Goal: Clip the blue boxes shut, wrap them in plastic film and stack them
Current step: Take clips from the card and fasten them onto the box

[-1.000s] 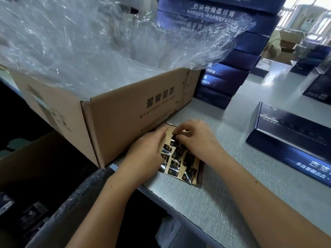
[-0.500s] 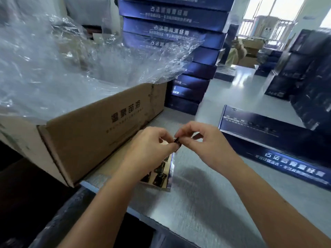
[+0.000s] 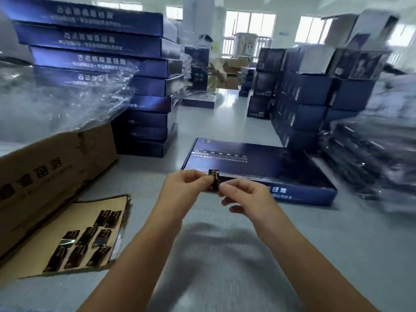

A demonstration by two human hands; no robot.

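A flat blue box (image 3: 265, 163) lies on the grey table just beyond my hands. My left hand (image 3: 180, 192) and my right hand (image 3: 245, 197) pinch a small dark seal sticker (image 3: 213, 180) between their fingertips, held above the table in front of the box's near edge. A tan backing sheet (image 3: 74, 212) with several more dark stickers lies at the lower left. A tall stack of blue boxes (image 3: 126, 70) rises at the back left.
A brown cardboard carton (image 3: 45, 172) lined with clear plastic film (image 3: 56, 102) stands at the left. Stacks of dark boxes (image 3: 315, 95) and film-wrapped bundles (image 3: 371, 154) crowd the right. A person stands far back by the windows.
Both hands lifted from the sticker sheet with one sticker and moved right toward the flat blue box. The view swung up and to the right.
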